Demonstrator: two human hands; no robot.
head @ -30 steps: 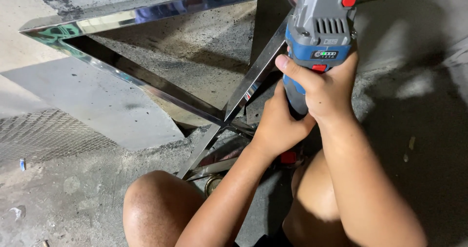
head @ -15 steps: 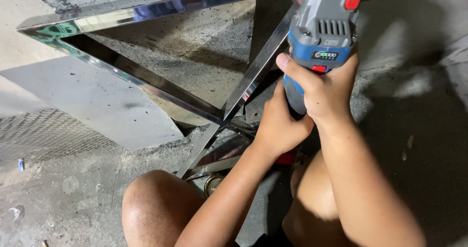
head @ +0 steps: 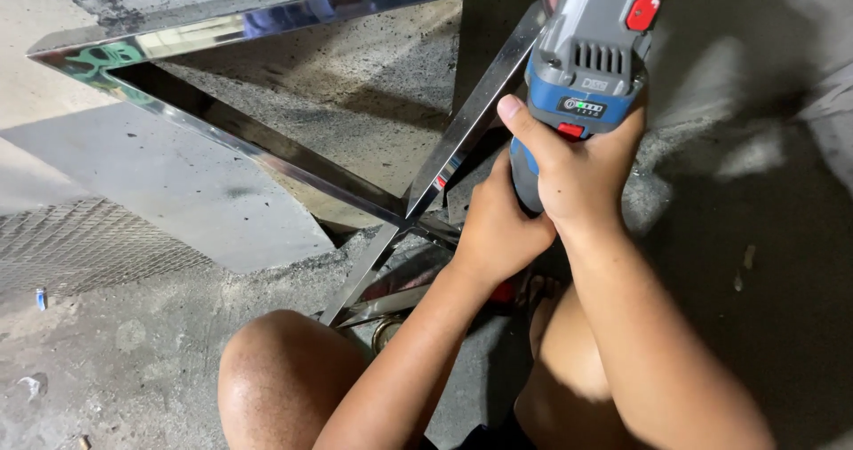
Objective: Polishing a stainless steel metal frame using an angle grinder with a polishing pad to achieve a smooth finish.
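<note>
A rough, dusty concrete floor carries a polished steel frame of crossing mirror-bright bars. A pale flat slab lies beneath the frame, with a patch of wire mesh beside it and small scraps nearby.

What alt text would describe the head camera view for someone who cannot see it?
Two bare hands grip a grey and blue power tool, right hand above left hand, beside a shiny metal frame of crossing bars on a rough concrete floor. A bare knee shows below.

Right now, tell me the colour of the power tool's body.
Grey and blue power tool, red switch; head view.
</note>
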